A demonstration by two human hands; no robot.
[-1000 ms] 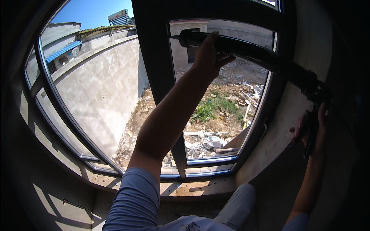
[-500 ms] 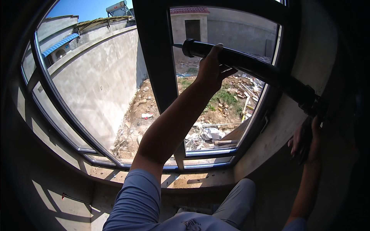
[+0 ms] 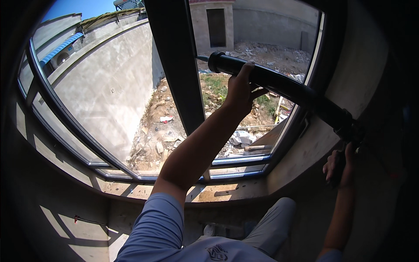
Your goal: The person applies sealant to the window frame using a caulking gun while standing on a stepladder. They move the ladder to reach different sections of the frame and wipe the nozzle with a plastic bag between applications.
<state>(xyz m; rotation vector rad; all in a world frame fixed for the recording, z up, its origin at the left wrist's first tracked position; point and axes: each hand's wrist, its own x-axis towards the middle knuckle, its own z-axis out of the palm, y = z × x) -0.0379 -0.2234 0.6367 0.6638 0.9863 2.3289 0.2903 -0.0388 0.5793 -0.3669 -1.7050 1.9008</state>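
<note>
A long black caulking gun (image 3: pixel 288 89) slants across the right half of the view, from the upper middle down to the right. My left hand (image 3: pixel 240 89) is wrapped round its barrel near the front cap, thumb on top and fingers beneath. At the grip end, in deep shadow, my right hand (image 3: pixel 340 166) is closed on the handle. The gun's pointed nozzle (image 3: pixel 202 58) meets the edge of the dark upright window post (image 3: pixel 176 61); whether it touches the glass edge there I cannot tell.
A dark-framed window with a wide left pane and a right pane stands before me. Below runs a stained sill (image 3: pixel 227 191) with small debris. A window handle (image 3: pixel 304 126) sits on the right frame. Outside are a grey wall (image 3: pixel 104 91), rubble and weeds. A cable (image 3: pixel 89 221) pokes from the lower left wall.
The nozzle sits lower along the post's edge than before. The gun's rear end and my right hand have shifted a little left. My view has tilted down slightly.
</note>
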